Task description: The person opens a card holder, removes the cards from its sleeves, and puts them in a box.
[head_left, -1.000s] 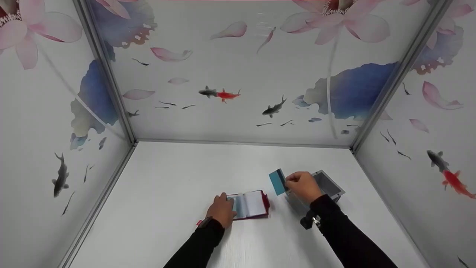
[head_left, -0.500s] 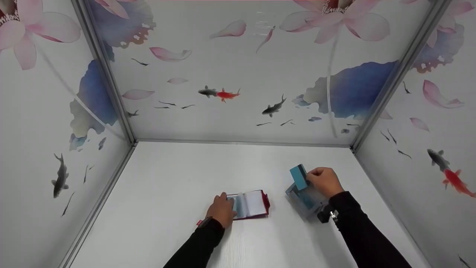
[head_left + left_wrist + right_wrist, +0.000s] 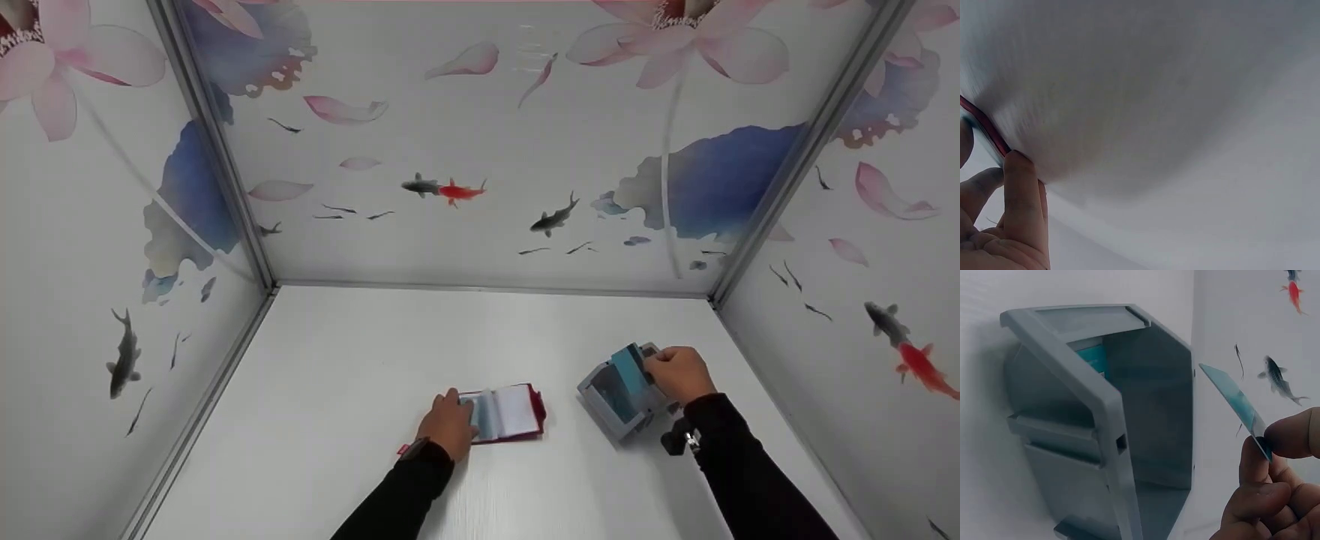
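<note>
A: Nearest item?
B: Red booklet [image 3: 517, 414], spread flat, left of the grey bin [image 3: 1112, 405]. Left hand [image 3: 448, 421] touches its left side, unchanged; whether that grip is pinching or only pressing, cannot tell.
A: Change?
B: Blue card [image 3: 1238, 402]: a second ago left of the bin, now above its opening, gap visible. Right hand [image 3: 682, 373] has its grip clamped on it, thumb against finger.
A: Meaning?
B: Judgement: work now centres on the bin. A teal piece [image 3: 1094, 359] shows inside.
A: Beyond?
B: White surface [image 3: 375, 352] beneath; behind the bin, a fish-and-petal-printed back wall [image 3: 465, 255].
</note>
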Motion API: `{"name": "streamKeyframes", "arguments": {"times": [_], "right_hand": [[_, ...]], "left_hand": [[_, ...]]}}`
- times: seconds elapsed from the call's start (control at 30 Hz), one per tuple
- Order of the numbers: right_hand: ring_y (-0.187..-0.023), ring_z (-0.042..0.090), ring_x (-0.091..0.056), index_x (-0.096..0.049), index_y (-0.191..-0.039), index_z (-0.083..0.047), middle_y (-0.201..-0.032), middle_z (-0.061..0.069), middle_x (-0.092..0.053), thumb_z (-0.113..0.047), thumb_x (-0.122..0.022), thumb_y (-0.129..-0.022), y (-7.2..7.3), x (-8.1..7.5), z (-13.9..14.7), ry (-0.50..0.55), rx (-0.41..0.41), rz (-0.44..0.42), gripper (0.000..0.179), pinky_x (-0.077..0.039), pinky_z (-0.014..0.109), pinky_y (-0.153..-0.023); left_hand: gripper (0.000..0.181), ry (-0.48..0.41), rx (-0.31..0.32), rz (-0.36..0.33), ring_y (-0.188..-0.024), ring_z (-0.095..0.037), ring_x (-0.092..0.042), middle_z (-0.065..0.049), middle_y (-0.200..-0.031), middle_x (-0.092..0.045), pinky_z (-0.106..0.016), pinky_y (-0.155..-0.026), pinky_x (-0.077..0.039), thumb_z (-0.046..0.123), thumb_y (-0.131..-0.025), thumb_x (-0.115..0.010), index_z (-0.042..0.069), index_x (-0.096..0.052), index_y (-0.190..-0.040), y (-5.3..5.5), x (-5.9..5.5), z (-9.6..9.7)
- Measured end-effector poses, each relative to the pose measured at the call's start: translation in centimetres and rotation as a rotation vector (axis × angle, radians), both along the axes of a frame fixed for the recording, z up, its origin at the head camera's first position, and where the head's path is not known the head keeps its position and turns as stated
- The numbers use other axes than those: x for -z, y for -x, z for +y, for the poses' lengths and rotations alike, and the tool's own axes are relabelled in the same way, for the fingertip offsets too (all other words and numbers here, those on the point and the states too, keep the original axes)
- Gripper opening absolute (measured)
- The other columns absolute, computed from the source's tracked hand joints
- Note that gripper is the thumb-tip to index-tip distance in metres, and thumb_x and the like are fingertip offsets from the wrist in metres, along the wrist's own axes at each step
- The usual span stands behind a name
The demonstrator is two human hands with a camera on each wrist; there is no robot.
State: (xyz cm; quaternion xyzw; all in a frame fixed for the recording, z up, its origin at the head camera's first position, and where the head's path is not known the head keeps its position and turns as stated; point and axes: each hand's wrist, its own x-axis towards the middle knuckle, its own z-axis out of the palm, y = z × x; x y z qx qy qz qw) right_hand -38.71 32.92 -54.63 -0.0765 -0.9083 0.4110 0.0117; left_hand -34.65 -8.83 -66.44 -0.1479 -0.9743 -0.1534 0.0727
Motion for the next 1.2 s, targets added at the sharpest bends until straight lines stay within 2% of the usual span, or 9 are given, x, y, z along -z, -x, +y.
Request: {"name": "streamKeyframes", "arguments": {"times": [0.23,0.37,0.47,0.6,0.73,0.87,0.97,1.07,1.2], "right_hand": [[-0.064,0.018,-0.05,-0.052,-0.069,-0.017,-0.065,-0.003,-0.049,-0.019,-0.062,-0.107,-0.4,0.4,0.1,-0.074,-0.046,-0.031,0.039,-0.045,0.035,-0.062],[-0.07,0.018,-0.059,-0.071,-0.081,-0.003,-0.081,0.006,-0.069,-0.018,-0.065,-0.107,-0.6,0.4,-0.3,-0.132,-0.083,-0.042,0.03,-0.049,0.034,-0.065],[-0.069,0.017,-0.061,-0.073,-0.084,-0.002,-0.082,0.005,-0.071,-0.017,-0.066,-0.106,-0.6,0.3,-0.7,-0.157,-0.107,-0.052,0.028,-0.05,0.034,-0.064],[-0.059,0.014,-0.053,-0.05,-0.065,-0.017,-0.061,-0.006,-0.047,-0.01,-0.063,-0.103,-0.4,0.5,-1.4,-0.175,-0.146,-0.074,0.04,-0.043,0.031,-0.059],[-0.057,0.013,-0.049,-0.04,-0.061,-0.023,-0.056,-0.009,-0.035,-0.004,-0.064,-0.1,-0.3,0.8,-2.2,-0.229,-0.199,-0.065,0.049,-0.036,0.028,-0.057],[-0.058,0.013,-0.053,-0.06,-0.064,-0.01,-0.06,-0.002,-0.055,0.0,-0.066,-0.1,-0.1,1.0,-2.8,-0.287,-0.236,-0.054,0.038,-0.044,0.028,-0.057],[-0.068,0.017,-0.067,-0.079,-0.089,0.005,-0.085,0.014,-0.078,0.002,-0.069,-0.099,0.1,1.2,-3.1,-0.326,-0.252,-0.049,0.014,-0.059,0.035,-0.066],[-0.079,0.025,-0.077,-0.081,-0.109,0.01,-0.107,0.025,-0.082,0.005,-0.073,-0.096,0.2,1.3,-3.4,-0.37,-0.255,-0.06,0.015,-0.067,0.045,-0.075],[-0.081,0.029,-0.079,-0.083,-0.106,0.007,-0.105,0.025,-0.083,0.007,-0.076,-0.094,0.4,1.5,-3.8,-0.442,-0.263,-0.066,0.014,-0.068,0.048,-0.075]], "left_hand": [[0.04,0.01,-0.018,-0.009,-0.108,-0.034,-0.064,-0.021,-0.131,-0.066,-0.044,-0.084,-0.063,0.025,-0.101,-0.089,0.002,-0.079,-0.133,-0.3,-0.5,-0.2],[0.039,0.006,-0.022,-0.015,-0.108,-0.034,-0.064,-0.021,-0.132,-0.066,-0.044,-0.085,-0.062,0.025,-0.101,-0.088,0.003,-0.079,-0.132,-0.3,-0.4,-0.2],[0.039,0.007,-0.022,-0.012,-0.11,-0.034,-0.064,-0.02,-0.132,-0.066,-0.045,-0.086,-0.063,0.026,-0.102,-0.088,0.003,-0.079,-0.133,-0.3,-0.3,-0.2],[0.039,0.006,-0.018,0.004,-0.108,-0.033,-0.064,-0.02,-0.129,-0.066,-0.045,-0.085,-0.062,0.026,-0.101,-0.088,0.003,-0.079,-0.132,-0.3,-0.2,-0.2],[0.038,0.004,-0.018,0.015,-0.106,-0.032,-0.064,-0.018,-0.127,-0.067,-0.044,-0.085,-0.062,0.025,-0.101,-0.089,0.003,-0.08,-0.13,-0.3,-0.1,-0.1],[0.037,-0.011,-0.012,0.004,-0.107,-0.031,-0.063,-0.018,-0.128,-0.066,-0.043,-0.085,-0.062,0.024,-0.101,-0.088,0.002,-0.079,-0.131,-0.2,-0.1,0.0],[0.037,-0.029,-0.001,-0.007,-0.107,-0.031,-0.062,-0.019,-0.131,-0.066,-0.043,-0.085,-0.061,0.023,-0.102,-0.087,0.001,-0.078,-0.131,-0.2,-0.2,0.1],[0.036,-0.034,0.004,-0.01,-0.107,-0.031,-0.061,-0.019,-0.132,-0.065,-0.043,-0.084,-0.061,0.023,-0.103,-0.086,0.001,-0.078,-0.13,-0.2,-0.3,0.1],[0.034,-0.024,0.0,-0.004,-0.105,-0.029,-0.061,-0.018,-0.13,-0.065,-0.042,-0.084,-0.06,0.023,-0.103,-0.086,0.002,-0.079,-0.128,-0.2,-0.2,0.0]]}}
